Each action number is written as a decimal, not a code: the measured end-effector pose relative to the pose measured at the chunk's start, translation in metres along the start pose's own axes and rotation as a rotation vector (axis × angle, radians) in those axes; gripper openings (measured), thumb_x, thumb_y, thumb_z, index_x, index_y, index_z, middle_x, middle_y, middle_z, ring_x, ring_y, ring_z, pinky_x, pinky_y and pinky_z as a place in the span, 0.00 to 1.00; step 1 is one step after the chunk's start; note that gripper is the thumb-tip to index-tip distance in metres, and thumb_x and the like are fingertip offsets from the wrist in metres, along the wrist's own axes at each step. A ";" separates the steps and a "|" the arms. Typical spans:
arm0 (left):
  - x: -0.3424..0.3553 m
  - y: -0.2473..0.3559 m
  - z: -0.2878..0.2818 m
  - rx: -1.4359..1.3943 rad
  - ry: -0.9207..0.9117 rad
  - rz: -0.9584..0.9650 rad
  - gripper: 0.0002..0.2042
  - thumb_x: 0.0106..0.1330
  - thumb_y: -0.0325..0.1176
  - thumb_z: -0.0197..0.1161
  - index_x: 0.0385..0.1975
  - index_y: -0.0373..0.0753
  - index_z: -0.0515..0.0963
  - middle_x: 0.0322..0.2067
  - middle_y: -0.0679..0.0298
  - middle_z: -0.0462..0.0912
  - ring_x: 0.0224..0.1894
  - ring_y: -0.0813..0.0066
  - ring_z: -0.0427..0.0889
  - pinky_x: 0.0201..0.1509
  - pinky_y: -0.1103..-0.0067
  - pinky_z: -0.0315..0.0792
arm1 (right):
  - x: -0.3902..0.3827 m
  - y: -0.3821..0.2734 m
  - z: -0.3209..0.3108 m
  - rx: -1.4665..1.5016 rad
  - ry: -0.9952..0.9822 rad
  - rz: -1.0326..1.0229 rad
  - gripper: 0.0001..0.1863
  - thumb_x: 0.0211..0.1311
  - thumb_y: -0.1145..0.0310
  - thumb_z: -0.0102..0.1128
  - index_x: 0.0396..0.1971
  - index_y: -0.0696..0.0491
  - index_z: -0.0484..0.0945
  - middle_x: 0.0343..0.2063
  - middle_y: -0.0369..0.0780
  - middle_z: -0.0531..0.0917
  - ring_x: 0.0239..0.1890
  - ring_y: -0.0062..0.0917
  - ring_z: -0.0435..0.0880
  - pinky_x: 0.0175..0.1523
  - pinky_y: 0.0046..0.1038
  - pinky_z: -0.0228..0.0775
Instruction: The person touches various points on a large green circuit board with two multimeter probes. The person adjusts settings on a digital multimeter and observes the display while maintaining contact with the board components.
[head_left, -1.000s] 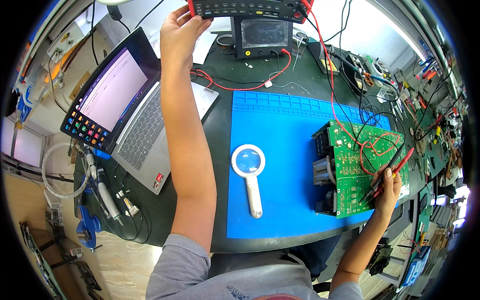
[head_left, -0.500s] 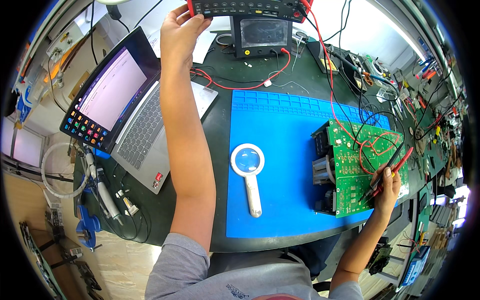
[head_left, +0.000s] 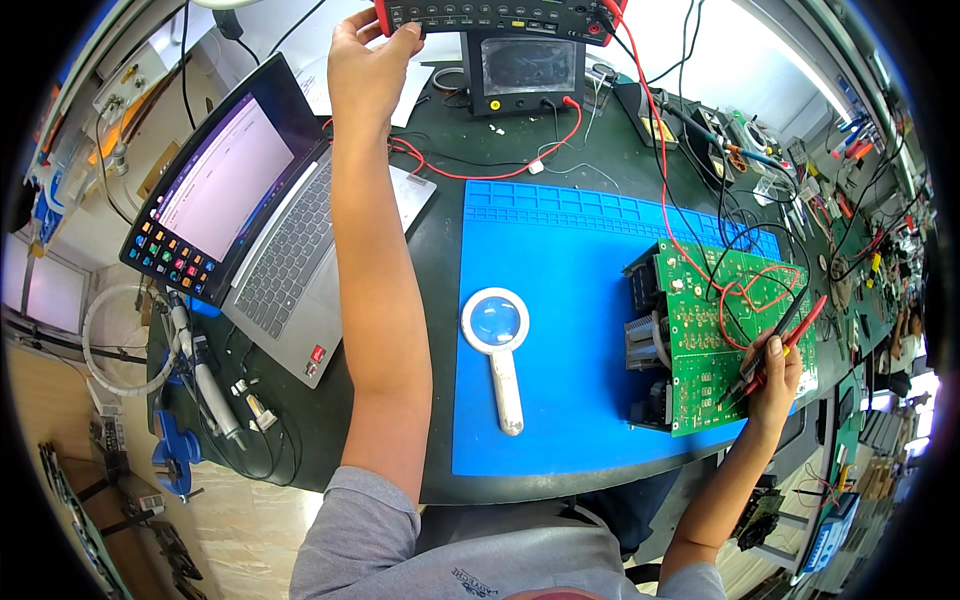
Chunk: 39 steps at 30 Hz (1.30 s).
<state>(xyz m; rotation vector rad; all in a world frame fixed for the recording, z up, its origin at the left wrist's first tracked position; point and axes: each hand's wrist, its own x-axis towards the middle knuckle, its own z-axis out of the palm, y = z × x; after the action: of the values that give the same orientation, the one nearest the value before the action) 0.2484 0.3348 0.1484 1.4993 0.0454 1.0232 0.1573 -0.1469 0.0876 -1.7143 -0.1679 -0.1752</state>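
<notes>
My left hand reaches up to the lower left corner of a black and red bench meter. Its fingers curl round the red edge while the thumb lies at the buttons on the front. In my right hand are the test probes, one red and one black, held together. Their tips point down at the lower part of a green circuit board, which has black and finned metal parts along its left side. The red lead runs from the meter across the board.
A blue mat lies under the board, with a white magnifying glass on it. An open laptop stands left of my left arm. Below the meter is a device with a grey screen. Tools and cables crowd the right side.
My left hand has shifted slightly at the meter's corner, its thumb moving a little right and up on the front. My right hand and the probes have stayed in place.
</notes>
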 end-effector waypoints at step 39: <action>-0.002 0.004 0.004 0.045 0.032 0.012 0.25 0.56 0.27 0.64 0.51 0.21 0.63 0.46 0.44 0.73 0.40 0.66 0.83 0.45 0.84 0.78 | -0.001 -0.001 0.001 -0.006 -0.004 -0.008 0.16 0.65 0.56 0.52 0.30 0.57 0.72 0.17 0.35 0.74 0.12 0.13 0.67 0.17 0.14 0.56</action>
<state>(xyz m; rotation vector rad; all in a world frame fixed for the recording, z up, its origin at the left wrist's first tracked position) 0.2471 0.3297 0.1505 1.5249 0.0831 1.0619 0.1563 -0.1462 0.0881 -1.7201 -0.1773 -0.1790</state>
